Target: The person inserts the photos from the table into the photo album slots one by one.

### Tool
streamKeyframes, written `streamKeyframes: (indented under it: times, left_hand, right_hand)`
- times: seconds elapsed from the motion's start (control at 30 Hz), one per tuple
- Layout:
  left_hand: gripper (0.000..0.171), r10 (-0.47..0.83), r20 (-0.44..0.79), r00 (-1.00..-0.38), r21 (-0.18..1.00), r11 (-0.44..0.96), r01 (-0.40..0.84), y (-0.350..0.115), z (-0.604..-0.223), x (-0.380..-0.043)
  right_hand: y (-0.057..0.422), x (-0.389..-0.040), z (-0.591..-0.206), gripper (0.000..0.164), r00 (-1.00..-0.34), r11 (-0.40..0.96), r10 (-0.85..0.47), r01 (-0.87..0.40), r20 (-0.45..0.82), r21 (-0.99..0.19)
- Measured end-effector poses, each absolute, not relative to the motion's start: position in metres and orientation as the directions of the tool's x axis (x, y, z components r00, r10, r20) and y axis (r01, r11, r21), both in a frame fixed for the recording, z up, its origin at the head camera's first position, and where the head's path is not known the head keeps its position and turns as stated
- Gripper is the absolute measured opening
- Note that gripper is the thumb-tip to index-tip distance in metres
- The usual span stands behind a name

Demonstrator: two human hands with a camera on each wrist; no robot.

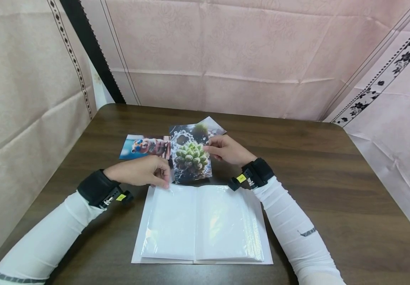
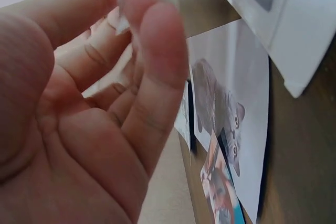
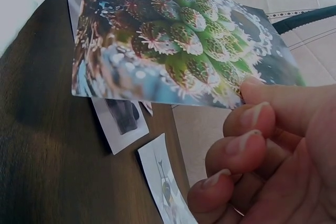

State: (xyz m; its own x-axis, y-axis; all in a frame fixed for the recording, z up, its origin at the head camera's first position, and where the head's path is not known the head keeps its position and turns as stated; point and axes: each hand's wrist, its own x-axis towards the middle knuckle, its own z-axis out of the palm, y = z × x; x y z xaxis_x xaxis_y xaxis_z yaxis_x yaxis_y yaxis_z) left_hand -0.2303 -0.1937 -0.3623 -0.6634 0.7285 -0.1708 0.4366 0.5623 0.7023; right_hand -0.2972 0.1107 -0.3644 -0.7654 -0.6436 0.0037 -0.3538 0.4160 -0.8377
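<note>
1 glossy rectangular photo print of a green succulent [image 1: 190, 154], pinched between thumb and fingers of right hand [image 1: 230, 150], just beyond open white album [image 1: 228, 225]. Left hand [image 1: 141, 170] pinches clear plastic left page [image 1: 171, 223] at top edge. Beneath: dark brown wooden table [image 1: 333, 178].

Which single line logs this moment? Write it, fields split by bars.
right hand: pinches succulent photo | left hand: pinches album page at far edge | album: open | succulent photo: outside album

White sleeves [image 1: 48, 241] bear grey segmented bands [image 1: 19, 278]; black wristbands [image 1: 96, 188] carry black mounts [image 1: 234, 184] with yellow labels [image 1: 241, 178].
</note>
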Motion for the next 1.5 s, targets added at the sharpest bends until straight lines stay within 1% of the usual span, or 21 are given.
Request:
streamKeyframes:
  times: [0.1, 0.23, 0.37, 0.53, 0.67, 0.8, 0.9, 1.27, 1.5]
  left_hand:
    - [0.013, 0.709, -0.203, -0.675, 0.703, 0.586, 0.404, -0.194, -0.361, -0.229]
    - [0.015, 0.697, -0.232, -0.678, 0.678, 0.616, 0.401, -0.193, -0.361, -0.229]
    - [0.015, 0.714, -0.24, -0.658, 0.673, 0.611, 0.417, -0.193, -0.362, -0.23]
    - [0.012, 0.737, -0.232, -0.635, 0.69, 0.585, 0.426, -0.195, -0.361, -0.231]
    - [0.012, 0.722, -0.237, -0.65, 0.686, 0.598, 0.414, -0.195, -0.36, -0.231]
    - [0.013, 0.689, -0.251, -0.68, 0.681, 0.625, 0.382, -0.195, -0.358, -0.23]
    - [0.013, 0.675, -0.259, -0.691, 0.693, 0.628, 0.354, -0.194, -0.356, -0.229]
    - [0.005, 0.7, -0.223, -0.678, 0.739, 0.575, 0.351, -0.196, -0.351, -0.228]
    - [0.004, 0.701, -0.214, -0.681, 0.747, 0.567, 0.348, -0.197, -0.346, -0.228]
  right_hand:
    - [0.109, -0.298, -0.365, 0.022, -0.761, 0.418, -0.649, -0.349, -0.007, -0.839]
    - [0.108, -0.298, -0.366, 0.023, -0.761, 0.424, -0.649, -0.336, -0.023, -0.841]
    - [0.106, -0.298, -0.365, 0.022, -0.759, 0.425, -0.65, -0.323, -0.037, -0.846]
    - [0.106, -0.301, -0.365, 0.023, -0.74, 0.417, -0.671, -0.33, -0.042, -0.847]
    - [0.105, -0.303, -0.365, 0.026, -0.723, 0.413, -0.689, -0.334, -0.051, -0.847]
    - [0.105, -0.305, -0.366, 0.028, -0.707, 0.405, -0.704, -0.33, -0.061, -0.852]
    - [0.104, -0.307, -0.368, 0.028, -0.694, 0.401, -0.717, -0.34, -0.061, -0.851]
    - [0.099, -0.311, -0.367, 0.027, -0.669, 0.416, -0.74, -0.368, -0.074, -0.832]
    - [0.099, -0.315, -0.366, 0.027, -0.685, 0.416, -0.725, -0.361, -0.065, -0.835]
